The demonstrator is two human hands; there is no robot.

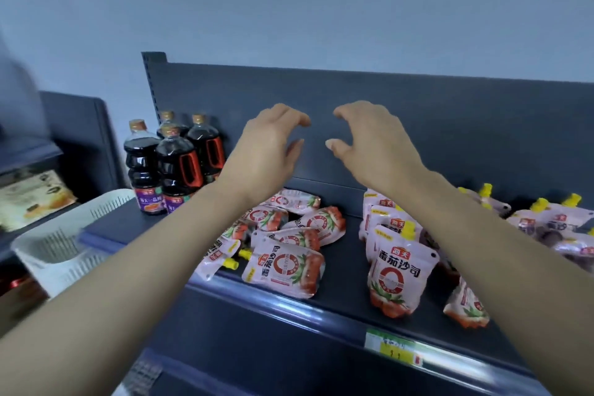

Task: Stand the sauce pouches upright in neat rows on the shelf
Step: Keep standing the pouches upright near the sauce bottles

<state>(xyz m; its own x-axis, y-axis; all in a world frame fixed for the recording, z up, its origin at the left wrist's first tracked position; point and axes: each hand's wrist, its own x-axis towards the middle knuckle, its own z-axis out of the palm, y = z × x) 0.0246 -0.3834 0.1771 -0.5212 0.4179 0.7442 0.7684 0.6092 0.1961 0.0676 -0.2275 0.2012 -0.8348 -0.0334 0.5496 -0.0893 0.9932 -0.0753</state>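
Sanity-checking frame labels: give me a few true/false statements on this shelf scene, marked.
1. Both grips hold a pouch. False: the left grip and right grip are empty, raised above the dark shelf.
2. The heap of pink tomato-sauce pouches below the left grip lies flat. True.
3. A row of pink yellow-capped pouches stands upright to the right of that heap. True.
4. The dark red-handled sauce bottles lie toppled. False: they stand upright at the shelf's left end.
5. The white slatted plastic basket sits among the pouches. False: it is off the shelf's left end, lower down.
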